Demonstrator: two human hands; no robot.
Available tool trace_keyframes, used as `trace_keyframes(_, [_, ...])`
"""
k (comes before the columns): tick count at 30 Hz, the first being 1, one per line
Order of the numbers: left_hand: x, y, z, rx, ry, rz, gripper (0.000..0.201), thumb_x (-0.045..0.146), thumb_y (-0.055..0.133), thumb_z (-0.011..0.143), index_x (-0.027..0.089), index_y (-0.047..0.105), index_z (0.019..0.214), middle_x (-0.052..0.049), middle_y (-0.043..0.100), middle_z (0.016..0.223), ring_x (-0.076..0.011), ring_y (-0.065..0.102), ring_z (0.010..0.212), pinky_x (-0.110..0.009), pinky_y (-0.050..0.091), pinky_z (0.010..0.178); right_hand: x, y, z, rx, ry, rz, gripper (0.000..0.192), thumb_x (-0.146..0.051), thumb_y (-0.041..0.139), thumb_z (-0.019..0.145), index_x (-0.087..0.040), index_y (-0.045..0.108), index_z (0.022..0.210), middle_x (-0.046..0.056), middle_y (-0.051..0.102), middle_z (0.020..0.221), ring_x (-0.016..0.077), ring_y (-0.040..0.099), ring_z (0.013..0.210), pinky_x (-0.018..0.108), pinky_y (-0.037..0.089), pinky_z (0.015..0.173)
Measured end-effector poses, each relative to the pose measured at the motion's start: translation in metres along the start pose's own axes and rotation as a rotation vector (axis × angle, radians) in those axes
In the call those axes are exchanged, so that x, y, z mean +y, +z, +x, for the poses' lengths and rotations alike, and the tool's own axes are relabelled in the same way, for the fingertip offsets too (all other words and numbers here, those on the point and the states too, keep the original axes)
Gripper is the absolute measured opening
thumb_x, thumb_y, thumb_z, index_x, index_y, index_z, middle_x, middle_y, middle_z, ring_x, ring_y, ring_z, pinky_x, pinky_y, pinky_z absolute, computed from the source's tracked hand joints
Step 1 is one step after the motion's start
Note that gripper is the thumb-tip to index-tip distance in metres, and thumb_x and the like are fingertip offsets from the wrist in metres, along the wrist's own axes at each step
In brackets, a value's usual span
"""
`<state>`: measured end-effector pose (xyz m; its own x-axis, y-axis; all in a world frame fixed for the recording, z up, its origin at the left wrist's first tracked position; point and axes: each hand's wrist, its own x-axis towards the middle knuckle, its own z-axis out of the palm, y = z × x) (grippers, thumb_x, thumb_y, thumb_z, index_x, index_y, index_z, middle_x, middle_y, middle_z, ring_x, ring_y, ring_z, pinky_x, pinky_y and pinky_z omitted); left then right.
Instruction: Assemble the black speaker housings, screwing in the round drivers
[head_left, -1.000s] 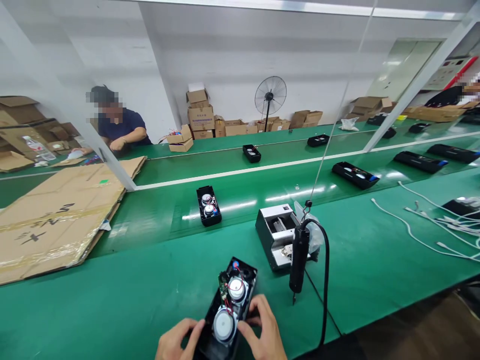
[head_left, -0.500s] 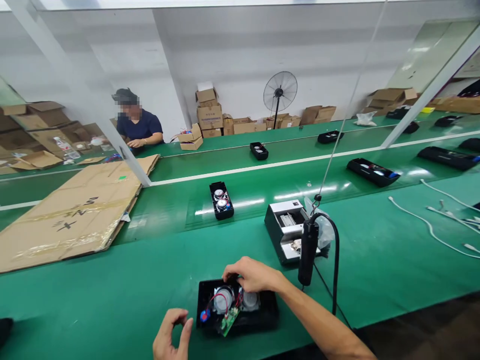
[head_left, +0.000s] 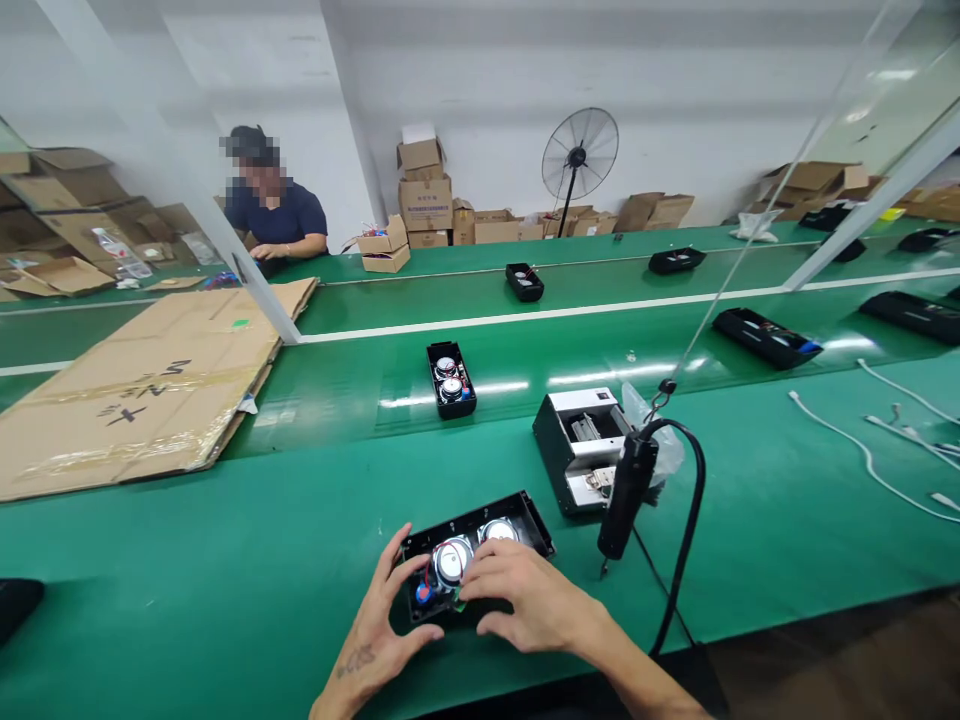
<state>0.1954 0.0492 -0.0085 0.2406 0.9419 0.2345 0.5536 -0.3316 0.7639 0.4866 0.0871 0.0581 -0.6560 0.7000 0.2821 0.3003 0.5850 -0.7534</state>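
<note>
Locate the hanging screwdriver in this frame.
In the head view, the screwdriver hangs right of centre, just in front of the grey box and to the right of the speaker case.

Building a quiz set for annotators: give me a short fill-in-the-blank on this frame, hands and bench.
1. Both hands rest on an open black speaker case lying on the ____ table.
2. A black screwdriver hangs from a cord to the ____ of that case.
3. The case shows ____ round silver speakers.
4. Flattened ____ lies far left on the belt.

Missing words: green; right; two; cardboard
</note>
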Motion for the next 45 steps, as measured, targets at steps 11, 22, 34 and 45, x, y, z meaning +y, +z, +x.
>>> trace_keyframes(11, [0.007,0.001,0.005,-0.042,-0.005,0.017,0.063,0.021,0.091,0.081,0.031,0.066,0.138,-0.016,0.048,0.169,-0.0397,0.055,0.152,-0.059,0.055,0.118,0.012,0.024,0.015,0.310,0.099,-0.069,0.023,-0.021,0.058,0.109,-0.024,0.080,0.104,0.006,0.085,0.094,0.0233,0.079,0.084,0.037,0.062,0.082])
trace_keyframes(22, [0.022,-0.001,0.000,0.033,0.050,0.051,0.080,0.035,0.094,0.086,0.034,0.048,0.151,-0.020,0.032,0.178,-0.0446,0.044,0.159,-0.064,0.057,0.114,-0.002,-0.014,0.001,0.285,0.078,0.026,0.032,-0.006,0.048,0.099,-0.024,0.071,0.110,0.007,0.075,0.102,0.0223,0.072,0.093,0.035,0.063,0.082])
trace_keyframes(34, [0.040,0.020,0.020,-0.065,0.332,0.488,0.042,0.012,0.085,0.080,0.025,0.072,0.118,-0.018,0.051,0.168,-0.0502,0.042,0.158,-0.083,0.044,0.116,-0.008,0.019,0.008,-0.091,-0.072,-0.605,0.028,0.001,0.059,0.090,-0.019,0.071,0.105,0.008,0.076,0.092,0.0256,0.067,0.082,0.040,0.053,0.077])
trace_keyframes(45, [0.034,0.024,0.021,-0.075,0.391,0.533,0.016,0.016,0.079,0.088,0.025,0.074,0.101,-0.010,0.064,0.156,-0.0435,0.041,0.160,-0.077,0.036,0.127,-0.002,0.004,-0.015,-0.102,0.153,-0.263,0.031,-0.003,0.055,0.099,-0.022,0.070,0.118,0.007,0.080,0.112,0.0240,0.073,0.101,0.036,0.058,0.093])
